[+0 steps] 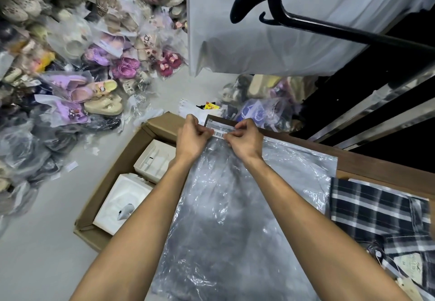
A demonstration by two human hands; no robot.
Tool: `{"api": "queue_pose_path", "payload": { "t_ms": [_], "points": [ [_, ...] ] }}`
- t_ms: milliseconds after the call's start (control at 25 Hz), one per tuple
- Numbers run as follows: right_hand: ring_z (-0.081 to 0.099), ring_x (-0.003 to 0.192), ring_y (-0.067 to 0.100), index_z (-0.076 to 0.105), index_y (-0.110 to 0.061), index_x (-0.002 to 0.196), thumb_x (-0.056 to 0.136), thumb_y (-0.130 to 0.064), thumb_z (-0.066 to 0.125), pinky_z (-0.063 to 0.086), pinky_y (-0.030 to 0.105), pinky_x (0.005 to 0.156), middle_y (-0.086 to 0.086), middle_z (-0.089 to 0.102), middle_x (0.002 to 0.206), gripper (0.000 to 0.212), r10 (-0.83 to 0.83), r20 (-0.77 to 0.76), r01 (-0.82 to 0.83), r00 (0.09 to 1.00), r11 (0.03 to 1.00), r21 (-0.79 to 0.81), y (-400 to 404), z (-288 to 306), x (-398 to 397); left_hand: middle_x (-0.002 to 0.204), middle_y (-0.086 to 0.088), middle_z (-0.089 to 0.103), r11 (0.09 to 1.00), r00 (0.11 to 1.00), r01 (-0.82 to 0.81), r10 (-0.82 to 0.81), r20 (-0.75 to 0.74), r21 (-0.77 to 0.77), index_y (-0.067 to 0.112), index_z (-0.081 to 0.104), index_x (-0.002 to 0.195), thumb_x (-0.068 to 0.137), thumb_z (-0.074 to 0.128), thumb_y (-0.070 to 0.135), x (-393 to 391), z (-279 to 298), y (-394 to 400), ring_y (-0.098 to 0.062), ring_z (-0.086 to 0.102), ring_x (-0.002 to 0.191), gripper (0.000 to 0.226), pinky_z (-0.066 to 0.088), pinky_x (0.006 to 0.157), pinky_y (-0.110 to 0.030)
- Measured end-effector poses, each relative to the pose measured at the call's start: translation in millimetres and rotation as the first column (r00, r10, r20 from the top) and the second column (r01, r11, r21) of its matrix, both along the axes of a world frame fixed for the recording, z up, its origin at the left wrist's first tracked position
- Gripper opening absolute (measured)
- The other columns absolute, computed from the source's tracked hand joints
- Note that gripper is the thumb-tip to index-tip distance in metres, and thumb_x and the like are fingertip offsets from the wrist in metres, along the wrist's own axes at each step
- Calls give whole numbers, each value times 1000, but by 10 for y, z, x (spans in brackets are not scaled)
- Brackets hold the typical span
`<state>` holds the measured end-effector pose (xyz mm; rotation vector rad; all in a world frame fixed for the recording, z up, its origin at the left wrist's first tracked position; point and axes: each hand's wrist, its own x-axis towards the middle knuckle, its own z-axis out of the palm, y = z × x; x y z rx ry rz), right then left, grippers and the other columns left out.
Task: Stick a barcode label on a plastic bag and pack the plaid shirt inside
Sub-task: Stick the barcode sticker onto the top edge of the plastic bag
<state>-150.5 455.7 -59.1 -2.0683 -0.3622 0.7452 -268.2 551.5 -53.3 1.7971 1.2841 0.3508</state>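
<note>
A clear plastic bag (235,218) lies flat in front of me, its far edge near the wooden table edge. My left hand (191,137) and my right hand (244,139) meet at that far edge, both pinching a small white barcode label (219,134) between fingertips, just above the bag. The black-and-white plaid shirt (381,218) lies to the right of the bag, partly cut off by the frame, with paper tags on it.
An open cardboard box (117,166) with white trays stands left of the bag. Piles of bagged slippers (82,77) cover the floor at the left. A black hanger (306,13) and a white garment hang overhead. A wooden table edge (376,161) runs at the right.
</note>
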Motion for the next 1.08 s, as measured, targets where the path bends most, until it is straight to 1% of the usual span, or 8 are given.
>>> {"api": "queue_pose_path", "payload": {
  "t_ms": [200,360,600,680,760,840,1000,1080],
  "points": [
    [75,77,22,51,-30,78,70,-18,83,61,43,79,-1,75,73,35,-12,53,15,999,998,-60,53,30,-19,81,8,76,1000,1000,-19,19,16,21,25,35,81,82,78,17,9,-18,-32,-20,71,84,43,56,78,-45],
    [73,91,21,60,-24,81,74,-17,80,58,33,83,4,78,90,22,-6,86,19,996,988,-151,87,122,-3,78,10,73,999,999,-14,13,30,29,13,45,91,83,77,10,31,-1,-46,-19,71,81,33,58,77,-43],
    [76,87,23,62,-24,71,71,-17,83,62,39,83,5,79,89,22,-4,53,14,999,982,-188,136,115,0,76,6,73,999,998,-32,30,50,24,9,45,85,82,77,8,34,-57,-70,-20,71,78,31,59,74,-44],
    [77,81,25,61,-24,67,66,-19,87,64,43,79,5,79,81,26,3,29,3,1000,980,-199,132,86,18,78,2,71,998,997,-52,50,53,31,12,43,81,80,78,11,31,-52,-66,-20,67,77,35,56,72,-37],
    [76,82,25,59,-27,68,64,-27,92,64,46,77,5,78,81,33,36,15,-31,999,975,-220,87,67,58,83,-3,59,995,998,-63,61,31,74,16,42,76,77,83,18,17,-38,-42,-17,52,73,42,40,63,-16],
    [75,85,23,57,-30,68,66,-37,92,63,44,78,3,78,86,37,84,41,-71,996,964,-255,37,93,93,81,-4,53,996,996,-84,83,29,21,14,49,74,74,87,20,-5,-50,23,-12,43,68,39,34,56,-13],
    [76,76,19,62,-27,76,73,-31,90,64,43,77,-2,78,80,29,170,37,-157,985,958,-241,2,139,109,80,1,77,985,993,-82,94,72,-154,15,82,83,76,87,15,27,-26,107,-10,68,76,9,60,83,-30],
    [72,86,19,65,-22,89,83,-14,80,60,41,82,0,76,94,17,374,201,-336,905,921,-200,12,155,82,86,5,80,989,998,-28,35,49,-145,22,85,88,79,85,17,24,-38,110,-6,72,88,11,58,92,-31]
  ]
}}
